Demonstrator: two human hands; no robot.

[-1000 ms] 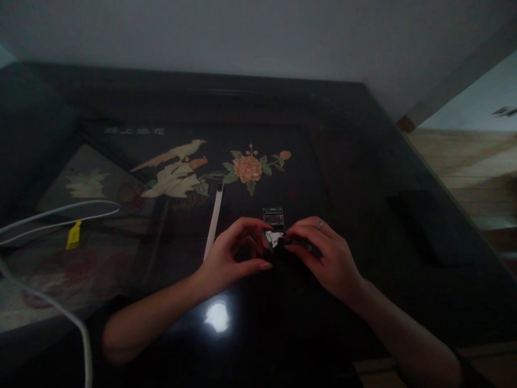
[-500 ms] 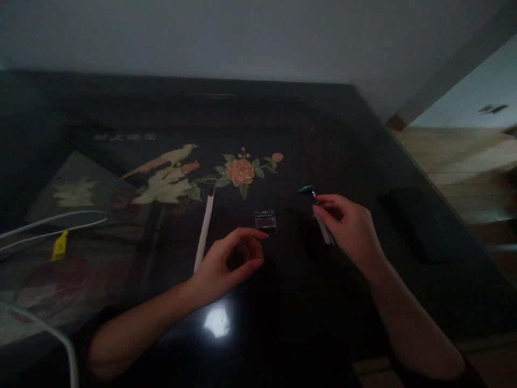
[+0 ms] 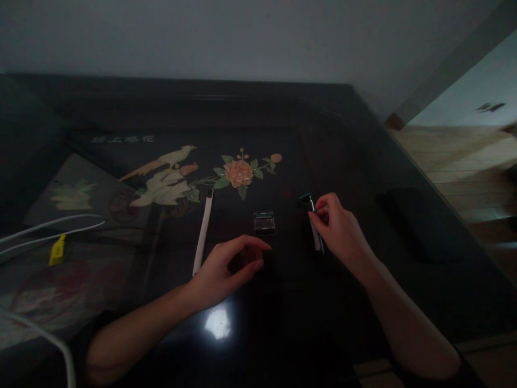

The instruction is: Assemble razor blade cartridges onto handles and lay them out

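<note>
Between the thumb and fingers of my right hand (image 3: 341, 229) is a razor (image 3: 315, 233) with a dark green head, a shiny metal neck and a pale handle. The handle slants down, and its reflection makes the lower end hard to make out. My left hand (image 3: 228, 269) is curved with thumb and forefinger apart, and nothing shows between them. Just above its fingertips lies a small clear case (image 3: 264, 223) with dark green pieces inside, perhaps razor cartridges. A long white stick with a black tip (image 3: 204, 231) lies left of the case, close to my left hand.
The glossy dark table (image 3: 258, 108) has inlaid birds and a flower (image 3: 238, 173). White cables (image 3: 52, 222) with a yellow tag (image 3: 57, 250) run along the left. A dark flat object (image 3: 420, 223) lies at the right, near the table's edge. A wall stands behind.
My right hand has shifted slightly left and the razor's handle now hangs more upright. My left fingertips sit slightly lower, just off the clear case's edge.
</note>
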